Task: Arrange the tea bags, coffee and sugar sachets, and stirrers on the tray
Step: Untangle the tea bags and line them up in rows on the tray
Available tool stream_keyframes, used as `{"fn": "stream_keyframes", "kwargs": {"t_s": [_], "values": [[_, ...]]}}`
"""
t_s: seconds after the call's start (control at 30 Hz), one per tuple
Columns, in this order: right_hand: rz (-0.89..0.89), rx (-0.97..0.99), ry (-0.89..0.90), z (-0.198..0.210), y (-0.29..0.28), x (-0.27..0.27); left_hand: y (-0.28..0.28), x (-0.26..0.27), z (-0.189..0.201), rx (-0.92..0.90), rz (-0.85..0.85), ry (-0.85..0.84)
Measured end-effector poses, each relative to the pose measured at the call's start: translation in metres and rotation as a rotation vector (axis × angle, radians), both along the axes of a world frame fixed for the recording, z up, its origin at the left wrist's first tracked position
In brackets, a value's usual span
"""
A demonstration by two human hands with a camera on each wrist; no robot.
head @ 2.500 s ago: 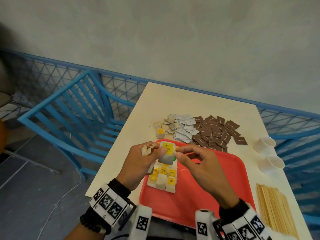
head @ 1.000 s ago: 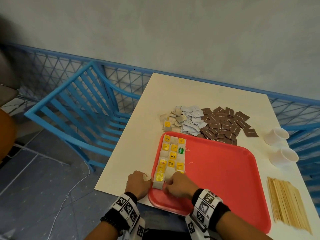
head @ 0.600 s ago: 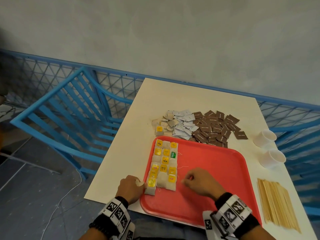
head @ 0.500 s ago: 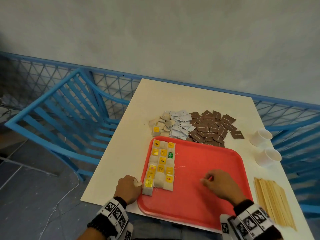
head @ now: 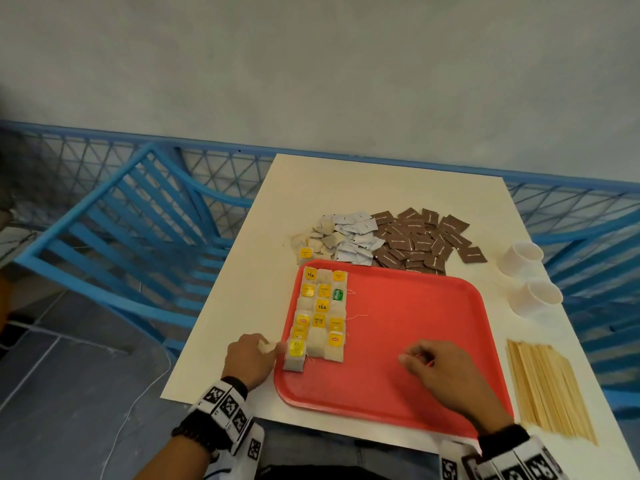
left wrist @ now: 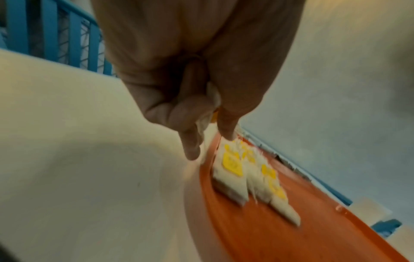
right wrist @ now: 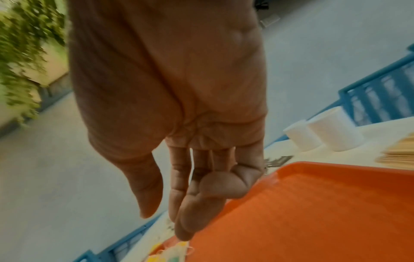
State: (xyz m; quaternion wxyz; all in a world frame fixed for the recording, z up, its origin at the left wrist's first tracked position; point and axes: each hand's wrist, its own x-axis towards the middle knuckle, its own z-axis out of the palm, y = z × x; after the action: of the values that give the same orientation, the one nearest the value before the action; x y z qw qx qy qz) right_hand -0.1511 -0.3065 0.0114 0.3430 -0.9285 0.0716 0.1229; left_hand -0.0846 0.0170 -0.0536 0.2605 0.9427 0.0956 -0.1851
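- Left hand [head: 250,358] rests at the left rim of the flat red plastic tray [head: 408,327]; its fingers pinch a small pale paper tea bag [left wrist: 212,99], thumb tip beside the nearest laid bag.
- Rows of yellow-tagged tea bags [head: 320,315] lie flat along the tray's left side; more lie in the loose pile of tea bags [head: 313,242] on the table just beyond the tray.
- Right hand [head: 438,367] hovers over bare tray, fingers loosely curled, holding nothing.
- Judgement: bags are light, soft, tearable, with trailing strings; best pinched at an edge or the tag.

Tea bags [head: 321,311] rowed on red tray [head: 408,341]
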Motion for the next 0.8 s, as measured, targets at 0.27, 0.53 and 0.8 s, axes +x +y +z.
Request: {"fn": "stream_keyframes", "kwargs": {"t_s": [0.27, 0.53, 0.8], "values": [[0.216, 0.264, -0.261, 0.078, 0.073, 0.014, -0.01, -0.018, 0.103, -1.561, 0.535, 0.466], [0.427, 0.085, -0.459, 0.11, 0.097, 0.007, -0.058, -0.01, 0.119, -1.841, 0.35, 0.64], [0.29, 0.18, -0.236, 0.117, 0.08, 0.023, -0.072, -0.031, 0.124, -1.513, 0.015, 0.696]]}}
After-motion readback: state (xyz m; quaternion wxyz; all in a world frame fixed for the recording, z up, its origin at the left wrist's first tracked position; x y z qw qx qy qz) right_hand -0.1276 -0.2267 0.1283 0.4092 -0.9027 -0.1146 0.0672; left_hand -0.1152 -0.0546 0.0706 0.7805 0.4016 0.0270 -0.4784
